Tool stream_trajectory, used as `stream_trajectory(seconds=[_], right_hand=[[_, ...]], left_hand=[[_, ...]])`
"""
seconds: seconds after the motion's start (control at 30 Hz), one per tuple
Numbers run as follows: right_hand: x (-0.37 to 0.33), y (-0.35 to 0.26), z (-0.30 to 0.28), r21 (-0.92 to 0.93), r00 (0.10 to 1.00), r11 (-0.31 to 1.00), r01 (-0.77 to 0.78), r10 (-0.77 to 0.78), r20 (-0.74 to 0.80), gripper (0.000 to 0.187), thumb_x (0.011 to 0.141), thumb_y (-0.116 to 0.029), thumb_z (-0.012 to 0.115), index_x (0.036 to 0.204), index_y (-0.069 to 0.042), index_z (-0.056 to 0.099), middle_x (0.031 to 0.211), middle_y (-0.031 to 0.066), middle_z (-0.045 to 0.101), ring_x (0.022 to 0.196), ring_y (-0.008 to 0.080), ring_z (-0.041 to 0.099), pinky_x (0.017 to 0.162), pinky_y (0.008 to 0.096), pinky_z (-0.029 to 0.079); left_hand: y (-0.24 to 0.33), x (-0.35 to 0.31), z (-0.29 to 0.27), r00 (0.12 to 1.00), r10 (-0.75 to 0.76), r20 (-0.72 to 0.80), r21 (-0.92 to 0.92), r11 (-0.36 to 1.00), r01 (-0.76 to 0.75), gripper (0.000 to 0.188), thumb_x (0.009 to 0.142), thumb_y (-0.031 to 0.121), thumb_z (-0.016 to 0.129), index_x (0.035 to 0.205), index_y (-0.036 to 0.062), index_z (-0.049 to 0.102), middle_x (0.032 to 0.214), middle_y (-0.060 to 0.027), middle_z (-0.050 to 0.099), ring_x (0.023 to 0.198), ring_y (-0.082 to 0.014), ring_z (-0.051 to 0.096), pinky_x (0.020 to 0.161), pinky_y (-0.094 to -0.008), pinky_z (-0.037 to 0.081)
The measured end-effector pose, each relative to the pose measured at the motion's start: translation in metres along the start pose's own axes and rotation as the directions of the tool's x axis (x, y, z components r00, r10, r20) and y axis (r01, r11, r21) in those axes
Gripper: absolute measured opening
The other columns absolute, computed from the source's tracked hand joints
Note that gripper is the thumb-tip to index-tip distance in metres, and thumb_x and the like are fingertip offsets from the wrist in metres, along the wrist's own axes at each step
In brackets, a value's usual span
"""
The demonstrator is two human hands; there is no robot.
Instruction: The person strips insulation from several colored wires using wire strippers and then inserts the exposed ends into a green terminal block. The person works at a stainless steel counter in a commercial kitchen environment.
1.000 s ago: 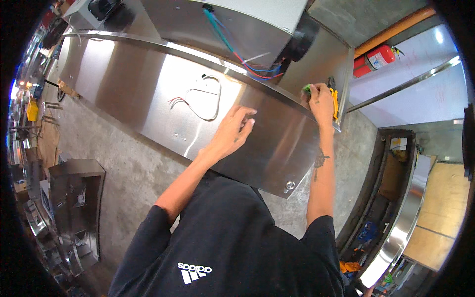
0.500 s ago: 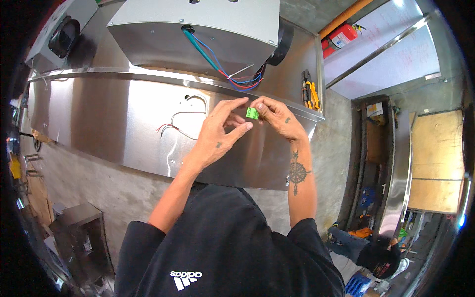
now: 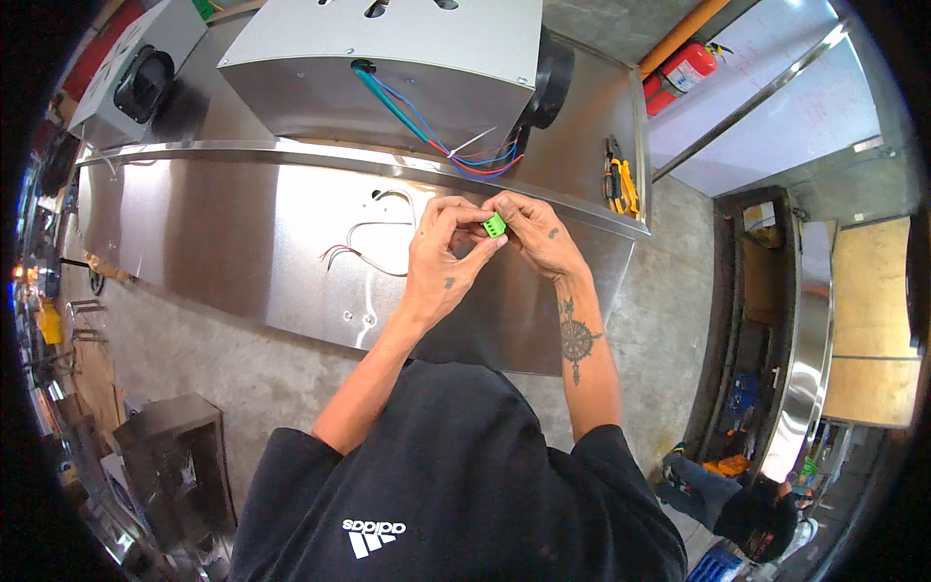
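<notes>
At frame center, my left hand (image 3: 441, 267) and right hand (image 3: 535, 233) pinched the green terminal connector (image 3: 495, 225), fingers closed on its sides; it seemed light, rigid, small.

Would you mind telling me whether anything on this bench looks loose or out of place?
Blue, red and white wires hang unconnected from the grey metal box, ends bare. Both hands hold a small green plastic connector just below.

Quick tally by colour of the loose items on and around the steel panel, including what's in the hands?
Green: 1, small connector block pinched between left hand and right hand
Yellow-and-black: 1, hand tool on the panel's right end
Red: 1, fire extinguisher beyond it
Total: 3
</notes>
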State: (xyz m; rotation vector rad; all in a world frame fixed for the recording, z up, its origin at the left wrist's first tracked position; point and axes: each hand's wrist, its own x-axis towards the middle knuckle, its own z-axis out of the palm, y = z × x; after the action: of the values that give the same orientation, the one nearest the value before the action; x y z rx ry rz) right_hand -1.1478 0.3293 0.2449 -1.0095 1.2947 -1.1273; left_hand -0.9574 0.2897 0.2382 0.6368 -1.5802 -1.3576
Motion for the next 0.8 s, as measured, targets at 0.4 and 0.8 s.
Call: stream_trajectory(seconds=[0.4,0.8], right_hand=[[-0.051,0.073,0.013,0.070,0.978,0.990,-0.122,0.132,-0.160,0.033,0.114,-0.030,0.067,0.130,-0.002,0.071,0.105,0.0029,0.069,0.089,0.0094,0.063,0.078,0.0265,0.054],[0.038,0.062,-0.114,-0.852,0.720,0.521,-0.057,-0.570,-0.396,0.029,0.108,-0.026,0.068,0.119,0.001,0.073,0.110,0.0206,0.075,0.104,0.0381,0.071,0.093,0.0490,0.055]], left_hand=[[-0.023,-0.091,-0.092,0.776,-0.463,0.430,0.497,0.838,0.224,0.033,0.106,0.029,0.072,0.126,0.0028,0.068,0.115,-0.0230,0.069,0.105,-0.0391,0.069,0.090,-0.0490,0.056],[-0.114,-0.363,-0.231,0.430,-0.883,-0.190,0.627,0.228,0.745,0.019,0.099,0.010,0.069,0.113,-0.0026,0.070,0.100,-0.0099,0.075,0.094,-0.0249,0.071,0.087,-0.0425,0.057]])
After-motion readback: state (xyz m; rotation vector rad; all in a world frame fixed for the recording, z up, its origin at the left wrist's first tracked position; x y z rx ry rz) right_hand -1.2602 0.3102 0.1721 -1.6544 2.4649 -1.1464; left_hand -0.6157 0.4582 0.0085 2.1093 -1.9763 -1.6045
